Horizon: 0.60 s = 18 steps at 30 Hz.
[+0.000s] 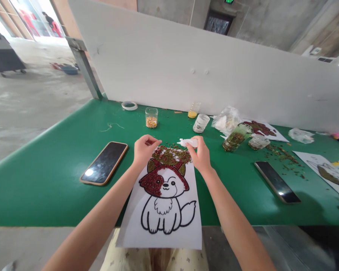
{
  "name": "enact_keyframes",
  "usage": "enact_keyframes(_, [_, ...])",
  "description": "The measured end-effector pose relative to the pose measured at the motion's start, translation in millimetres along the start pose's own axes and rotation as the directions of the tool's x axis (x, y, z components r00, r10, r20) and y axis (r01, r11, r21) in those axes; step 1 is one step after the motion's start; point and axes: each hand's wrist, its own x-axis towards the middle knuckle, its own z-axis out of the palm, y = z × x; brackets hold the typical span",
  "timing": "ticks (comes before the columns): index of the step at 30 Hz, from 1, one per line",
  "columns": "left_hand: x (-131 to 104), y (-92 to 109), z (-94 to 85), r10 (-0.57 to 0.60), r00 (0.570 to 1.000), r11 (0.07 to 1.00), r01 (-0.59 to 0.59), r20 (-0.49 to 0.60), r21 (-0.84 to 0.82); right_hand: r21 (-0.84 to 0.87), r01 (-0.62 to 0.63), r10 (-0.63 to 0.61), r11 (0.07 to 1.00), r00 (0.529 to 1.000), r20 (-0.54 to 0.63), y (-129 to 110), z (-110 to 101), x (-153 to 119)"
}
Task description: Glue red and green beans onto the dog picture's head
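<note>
My right hand is wrapped round a small white glue bottle, held on its side with the nozzle pointing left. Opposite it, my left hand is closed in a pinch; whatever its fingertips hold is too small to make out. Below both hands lies a paper sheet with a cartoon dog drawing, its lower end jutting past the table's front edge. Dark red grains cover part of the head, and olive-green grains lie heaped along the sheet's top.
Phones lie on the green table at left and right. Behind my hands stand a cup of yellowish grains and a clear cup. A tipped jar of green grains and another drawing are at right. A white partition rises behind.
</note>
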Motion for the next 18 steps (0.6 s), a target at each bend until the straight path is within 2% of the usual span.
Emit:
enact_keyframes(3, [-1.1,1.2,1.5,0.003,0.998,0.999,0.000,0.058,-0.049,-0.082,0.123,-0.119,0.989,0.991,0.052,-7.5,2.9,-1.2])
enact_keyframes(5, [-2.7,3.5,3.3,-0.001,0.987,0.988,0.025,0.161,-0.152,-0.127,0.261,-0.246,0.957,0.962,0.121,-16.9,6.3,-1.9])
enact_keyframes(7, [-4.4,6.3,4.8,-0.012,0.941,0.948,0.117,0.337,-0.294,-0.130,0.355,-0.331,0.926,0.928,0.173,-28.0,10.8,-3.3])
enact_keyframes(9, [-4.9,8.7,4.3,-0.027,0.859,0.879,0.265,0.512,-0.397,-0.097,0.390,-0.369,0.916,0.912,0.179,-37.8,14.9,-4.9])
enact_keyframes(12, [-2.7,11.2,-2.2,-0.033,0.751,0.813,0.404,0.659,-0.420,-0.030,0.379,-0.368,0.925,0.913,0.176,-47.4,16.9,-6.4])
enact_keyframes(18, [0.0,20.7,-22.3,0.005,0.605,0.858,0.407,0.797,-0.314,0.187,0.174,-0.197,0.967,0.974,0.111,-57.8,14.6,-1.2])
